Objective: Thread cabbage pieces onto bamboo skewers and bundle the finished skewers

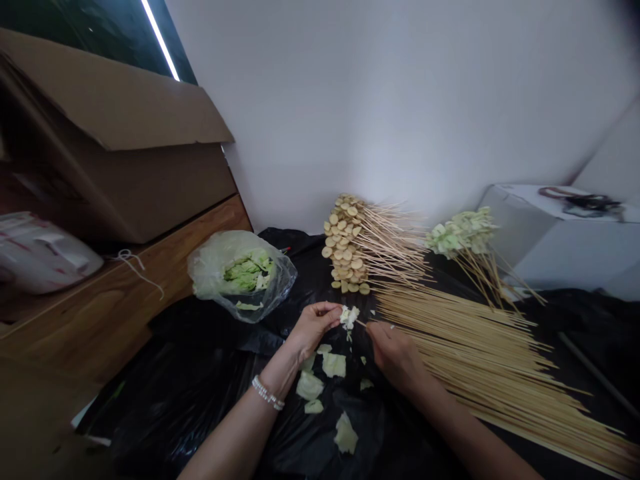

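My left hand, with a beaded bracelet at the wrist, pinches pale cabbage pieces bunched at the tip of a wooden skewer. The skewer runs from the cabbage into my right hand, whose fingers are closed round it. Loose cabbage leaves lie below my hands on black plastic. Beside my right hand many bare skewers are spread out. Skewers with round yellowish slices are stacked beyond my hands.
An open clear bag of cut cabbage lies to the left. Finished cabbage skewers rest at the right, near a white box. A cardboard box and a white container stand at the left.
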A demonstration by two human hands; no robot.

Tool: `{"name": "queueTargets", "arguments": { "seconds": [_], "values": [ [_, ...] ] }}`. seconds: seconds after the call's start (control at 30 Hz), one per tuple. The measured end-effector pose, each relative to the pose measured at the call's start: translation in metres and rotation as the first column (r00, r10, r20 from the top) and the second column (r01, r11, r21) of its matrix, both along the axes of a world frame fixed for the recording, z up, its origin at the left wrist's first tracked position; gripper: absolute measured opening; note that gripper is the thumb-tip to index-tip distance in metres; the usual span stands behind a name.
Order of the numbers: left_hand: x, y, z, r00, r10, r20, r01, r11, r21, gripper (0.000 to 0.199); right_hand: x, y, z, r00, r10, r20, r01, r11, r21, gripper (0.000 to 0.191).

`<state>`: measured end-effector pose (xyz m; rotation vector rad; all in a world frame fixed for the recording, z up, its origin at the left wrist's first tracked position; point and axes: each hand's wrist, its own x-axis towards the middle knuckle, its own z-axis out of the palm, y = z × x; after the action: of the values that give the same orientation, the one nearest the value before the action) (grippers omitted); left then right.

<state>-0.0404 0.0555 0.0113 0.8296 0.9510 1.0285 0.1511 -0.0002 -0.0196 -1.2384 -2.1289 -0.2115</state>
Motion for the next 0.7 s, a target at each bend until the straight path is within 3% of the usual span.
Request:
{"name": "queueTargets", "arguments": {
  "seconds": [0.4, 0.7],
  "values": [
    [0.002, -0.003, 0.003, 1.000, -0.013, -0.027, 0.013, 1.000, 0.000, 0.036, 0.001, 0.001, -0.004, 0.999, -0.027, 0.033, 0.030, 0.994, -0.102, 0.024],
    [-0.009, 0.004, 0.010, 0.998, -0.045, -0.034, 0.047, 0.995, 0.088, 0.042, 0.004, 0.007, 0.003, 0.996, -0.083, 0.044, 0.083, 0.997, -0.002, 0.024]
  ]
}}
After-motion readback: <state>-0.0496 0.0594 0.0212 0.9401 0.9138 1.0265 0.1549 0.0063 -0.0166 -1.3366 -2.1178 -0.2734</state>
